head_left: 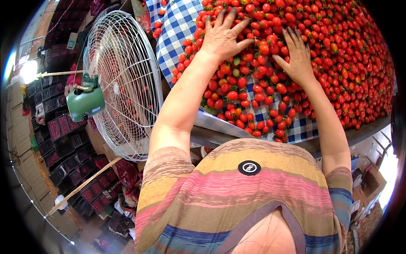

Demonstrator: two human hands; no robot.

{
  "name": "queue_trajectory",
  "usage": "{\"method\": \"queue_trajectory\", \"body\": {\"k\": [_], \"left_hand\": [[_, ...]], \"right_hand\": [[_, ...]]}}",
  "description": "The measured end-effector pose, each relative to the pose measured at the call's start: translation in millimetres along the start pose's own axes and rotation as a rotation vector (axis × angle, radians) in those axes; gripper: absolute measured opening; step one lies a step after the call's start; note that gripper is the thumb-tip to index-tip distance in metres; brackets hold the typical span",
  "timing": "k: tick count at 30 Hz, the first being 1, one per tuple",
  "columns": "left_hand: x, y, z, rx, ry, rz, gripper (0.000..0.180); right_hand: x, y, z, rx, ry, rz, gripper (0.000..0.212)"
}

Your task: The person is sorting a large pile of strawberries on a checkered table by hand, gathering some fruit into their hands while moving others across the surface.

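A wide heap of small red cherry tomatoes [338,63], a few with green stems, covers the table in front of me. Under them lies a blue and white checked cloth [179,23], bare at the left and in patches near my body. My left hand [223,38] rests palm down on the tomatoes at the heap's left part, fingers spread, the tips dark. Farther right, my right hand [296,57] lies on the heap too, its fingers stretched out and thumb apart. Neither hand holds a tomato that I can see. A few green leaves and a greenish tomato [235,73] lie between them.
A large wire-caged fan [120,84] with a green motor stands close by my left arm. Stacked dark crates [63,127] with reddish contents fill the left side. A wooden pole [84,186] slants below the fan. The table's edge [211,135] runs along my front.
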State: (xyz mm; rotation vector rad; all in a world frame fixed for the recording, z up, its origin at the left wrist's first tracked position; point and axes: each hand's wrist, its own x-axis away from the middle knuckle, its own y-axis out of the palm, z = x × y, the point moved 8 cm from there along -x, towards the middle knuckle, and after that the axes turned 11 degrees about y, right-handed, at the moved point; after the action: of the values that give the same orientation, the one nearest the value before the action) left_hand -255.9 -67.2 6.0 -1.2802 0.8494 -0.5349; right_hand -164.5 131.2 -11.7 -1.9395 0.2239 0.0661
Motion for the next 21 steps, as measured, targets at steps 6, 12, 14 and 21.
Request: {"method": "queue_trajectory", "body": {"k": [6, 12, 14, 21], "left_hand": [[64.9, -17.9, 45.6, 0.15, 0.028, -0.029, 0.069], [133.5, -39.8, 111.0, 0.339, 0.098, -0.05, 0.05], [125.3, -55.9, 82.6, 0.348, 0.051, 0.092, 0.041], [83.5, -41.4, -53.8, 0.085, -0.312, 0.063, 0.036]], "right_hand": [[18.5, 5.1, -45.1, 0.048, -0.116, -0.138, 0.076], [54.5, -9.9, -27.4, 0.138, -0.165, -0.303, 0.062], [71.4, -15.6, -33.7, 0.103, -0.204, -0.346, 0.061], [100.4, -30.3, -67.2, 0.006, -0.183, -0.566, 0.046]]}}
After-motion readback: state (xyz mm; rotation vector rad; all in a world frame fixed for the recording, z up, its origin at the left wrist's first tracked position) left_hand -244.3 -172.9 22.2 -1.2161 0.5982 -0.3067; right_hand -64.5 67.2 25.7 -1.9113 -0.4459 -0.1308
